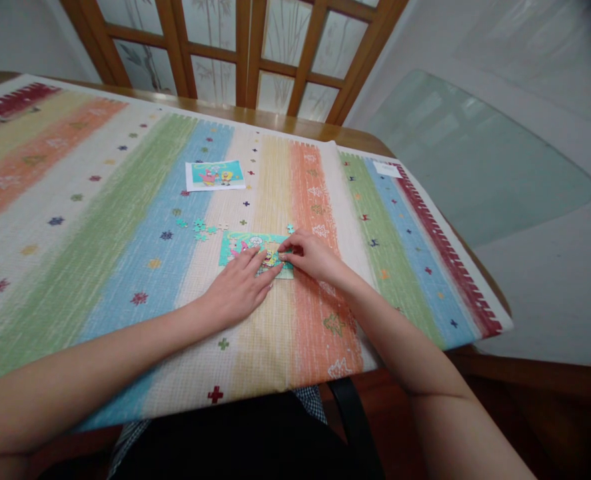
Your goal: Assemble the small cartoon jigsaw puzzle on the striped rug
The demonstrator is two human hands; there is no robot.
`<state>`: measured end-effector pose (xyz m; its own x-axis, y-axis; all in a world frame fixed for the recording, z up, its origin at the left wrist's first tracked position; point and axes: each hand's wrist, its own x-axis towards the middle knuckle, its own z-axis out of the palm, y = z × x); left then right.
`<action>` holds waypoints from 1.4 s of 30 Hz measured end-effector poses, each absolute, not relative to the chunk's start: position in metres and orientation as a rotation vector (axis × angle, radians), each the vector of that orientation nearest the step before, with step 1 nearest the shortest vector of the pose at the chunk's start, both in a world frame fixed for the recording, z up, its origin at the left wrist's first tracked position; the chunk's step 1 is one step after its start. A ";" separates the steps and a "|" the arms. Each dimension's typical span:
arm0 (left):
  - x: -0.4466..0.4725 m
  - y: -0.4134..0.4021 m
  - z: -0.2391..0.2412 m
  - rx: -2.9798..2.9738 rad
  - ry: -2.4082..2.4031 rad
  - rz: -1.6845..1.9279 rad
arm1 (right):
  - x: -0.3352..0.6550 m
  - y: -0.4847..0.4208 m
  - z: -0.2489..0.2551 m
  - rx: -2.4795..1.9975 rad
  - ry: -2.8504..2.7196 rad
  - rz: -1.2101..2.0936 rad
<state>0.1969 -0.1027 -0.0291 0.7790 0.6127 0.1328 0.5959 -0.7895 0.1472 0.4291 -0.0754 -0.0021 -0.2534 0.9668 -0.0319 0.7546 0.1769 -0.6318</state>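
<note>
Seating a piece: left hand [238,288] flat, fingers spread, steadying the puzzle [255,253]; right hand [311,257] fingers pinch over its right part; next needs alignment, then light press.

Striped cloth [100,220] on wooden table [295,125], wood-framed frosted window [245,53], glass tabletop [475,160], pale wall [550,60]
</note>
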 end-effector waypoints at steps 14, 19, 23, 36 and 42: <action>0.188 -0.102 -0.010 2.832 0.975 0.230 | 0.434 -0.091 -0.010 -1.560 -2.065 0.656; 0.182 -0.118 -0.003 2.896 1.016 0.097 | 0.435 -0.094 -0.011 -1.544 -2.084 0.631; 0.184 -0.128 -0.008 2.949 0.973 0.122 | 0.434 -0.097 -0.009 -1.538 -2.119 0.634; 0.204 -0.125 -0.022 2.953 0.896 0.115 | 0.425 -0.092 -0.008 -1.635 -2.050 0.616; 0.206 -0.124 -0.020 2.963 0.905 0.158 | 0.424 -0.079 -0.009 -1.691 -1.966 0.760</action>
